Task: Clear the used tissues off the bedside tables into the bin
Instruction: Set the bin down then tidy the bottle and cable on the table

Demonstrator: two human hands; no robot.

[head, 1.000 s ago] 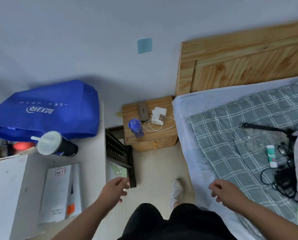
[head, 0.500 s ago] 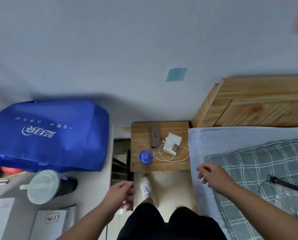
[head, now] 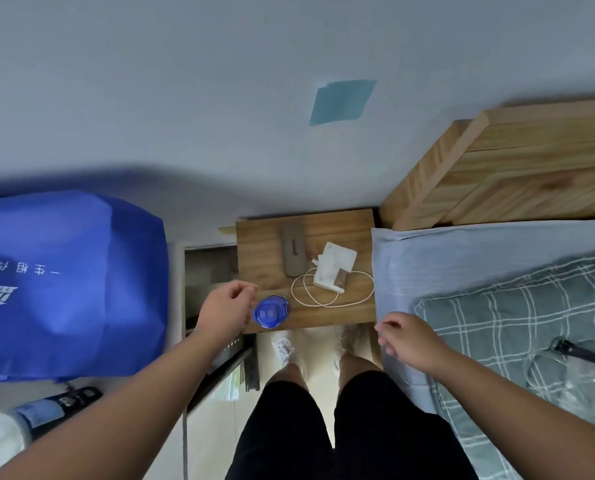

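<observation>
One tissue [head: 337,264] on bedside table [head: 261,245], ahead between left hand [head: 225,308], right hand [head: 406,337].

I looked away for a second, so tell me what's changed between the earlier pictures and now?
The person has stepped up to the bedside table. The left hand moved forward to just beside the blue bottle; the right hand moved forward along the bed edge. Neither holds anything. The bottle, grey case, white tissue and cable lie as before.
</observation>
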